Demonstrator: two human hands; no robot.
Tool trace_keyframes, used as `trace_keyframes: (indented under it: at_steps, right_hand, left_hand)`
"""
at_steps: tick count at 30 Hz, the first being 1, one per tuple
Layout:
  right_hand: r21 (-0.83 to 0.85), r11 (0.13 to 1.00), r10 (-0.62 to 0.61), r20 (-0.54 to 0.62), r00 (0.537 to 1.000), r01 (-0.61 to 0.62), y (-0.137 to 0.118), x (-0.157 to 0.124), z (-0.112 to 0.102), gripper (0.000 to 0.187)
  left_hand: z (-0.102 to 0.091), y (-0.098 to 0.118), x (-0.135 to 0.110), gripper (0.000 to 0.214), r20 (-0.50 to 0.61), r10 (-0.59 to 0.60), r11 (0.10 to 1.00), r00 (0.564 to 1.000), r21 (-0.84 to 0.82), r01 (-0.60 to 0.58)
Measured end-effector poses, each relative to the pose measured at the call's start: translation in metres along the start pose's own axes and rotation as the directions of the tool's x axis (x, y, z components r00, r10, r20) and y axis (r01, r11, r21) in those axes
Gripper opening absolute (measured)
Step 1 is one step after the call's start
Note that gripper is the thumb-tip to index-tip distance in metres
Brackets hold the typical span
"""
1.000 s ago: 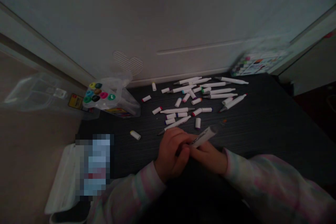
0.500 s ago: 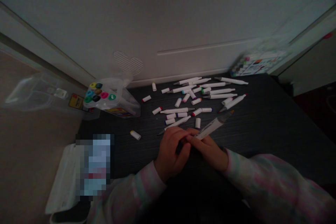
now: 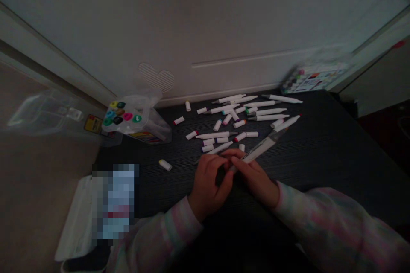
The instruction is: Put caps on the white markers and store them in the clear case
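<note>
An uncapped white marker (image 3: 260,149) with a grey end slants up and to the right out of my right hand (image 3: 256,177), whose fingers and thumb are wrapped round its body. Against its lower end my left hand (image 3: 211,183) is closed, thumb and fingertips pinched there; what lies inside its curl is partly hidden. Beyond the hands, several uncapped white markers (image 3: 267,111) and loose caps with coloured ends are scattered on the dark table (image 3: 320,149). One red-tipped marker (image 3: 290,123) lies just behind the raised tip.
A clear marker case (image 3: 153,121) with several coloured-top markers stands at left, its transparent lid (image 3: 45,108) beside it. A yellow-ended cap (image 3: 165,164) lies apart. Another marker set (image 3: 315,79) leans by the white panel (image 3: 224,30). A white tray (image 3: 75,217) sits lower left.
The marker in my right hand has tipped lower and reaches further to the right. Its lower end now shows at my left fingertips. The scattered markers and caps have stayed put.
</note>
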State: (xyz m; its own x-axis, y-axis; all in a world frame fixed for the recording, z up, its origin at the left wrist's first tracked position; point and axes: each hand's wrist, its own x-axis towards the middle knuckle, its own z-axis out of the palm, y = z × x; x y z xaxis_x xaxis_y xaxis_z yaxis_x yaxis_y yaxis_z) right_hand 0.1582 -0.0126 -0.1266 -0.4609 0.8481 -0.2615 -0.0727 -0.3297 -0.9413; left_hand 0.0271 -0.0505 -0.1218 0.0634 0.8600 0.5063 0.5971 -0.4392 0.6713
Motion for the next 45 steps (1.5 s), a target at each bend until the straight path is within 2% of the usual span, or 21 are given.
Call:
trace_keyframes:
  at_steps: [6,11,28,35,45]
  right_hand:
    - [0.014,1.000,-0.017,0.020,1.000,0.016,-0.0057,0.0003,0.0019,0.021]
    - [-0.015,1.000,0.004,0.018,1.000,-0.004,-0.0079,0.0007,0.0025,0.020]
    - [-0.026,1.000,0.005,0.049,0.999,-0.003,-0.0036,0.0002,0.0014,0.021]
    - [-0.059,0.997,-0.040,0.081,0.996,0.045,-0.0050,-0.0003,0.0003,0.019]
    - [0.009,1.000,-0.025,0.086,0.996,0.025,-0.0016,-0.0010,-0.0014,0.023]
  left_hand:
    - [0.0020,-0.0009,-0.0007,0.010,0.158,-0.052,0.999,0.986,-0.002,0.053]
    - [0.0029,-0.0024,-0.0008,0.015,0.179,-0.042,0.999,0.983,0.035,0.037]
    - [0.0074,-0.0049,-0.0019,0.014,0.155,-0.044,0.991,0.987,0.129,0.024]
    - [0.0080,-0.0054,-0.0026,0.013,0.135,-0.031,0.989,0.990,0.145,0.011]
    - [0.0078,-0.0048,-0.0011,0.014,0.117,-0.021,0.992,0.993,0.129,0.006]
